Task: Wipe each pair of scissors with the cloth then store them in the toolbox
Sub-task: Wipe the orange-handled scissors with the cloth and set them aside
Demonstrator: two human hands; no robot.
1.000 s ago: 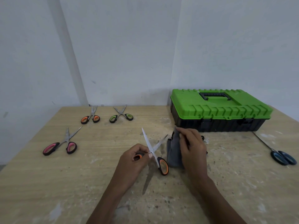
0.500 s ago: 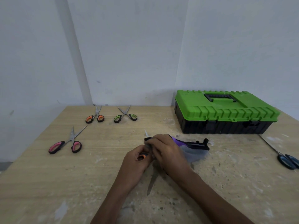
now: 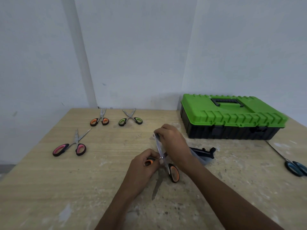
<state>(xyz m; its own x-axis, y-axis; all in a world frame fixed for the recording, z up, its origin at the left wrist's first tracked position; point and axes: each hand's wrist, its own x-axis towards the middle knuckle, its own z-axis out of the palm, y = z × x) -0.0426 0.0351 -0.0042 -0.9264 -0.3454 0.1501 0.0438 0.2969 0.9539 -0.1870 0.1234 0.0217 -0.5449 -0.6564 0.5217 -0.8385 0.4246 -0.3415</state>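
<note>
Fingers (image 3: 150, 154) of the left hand (image 3: 142, 166) are curled round one loop of the orange-handled scissors (image 3: 173, 173), held low over the bench (image 3: 83, 188), and the right hand (image 3: 172, 141) has its fingers pinched round the upper blade near the tip. Grey cloth (image 3: 203, 161) shows just beside the right wrist, against a dark pair of scissors (image 3: 202, 151), but whether it reaches into that grip I can't tell. Green toolbox (image 3: 232, 117) sits lid shut at the back right, with a pink pair (image 3: 69, 146), an orange pair (image 3: 99, 120), a green pair (image 3: 130, 119) and a blue pair (image 3: 295, 168) lying apart.
</note>
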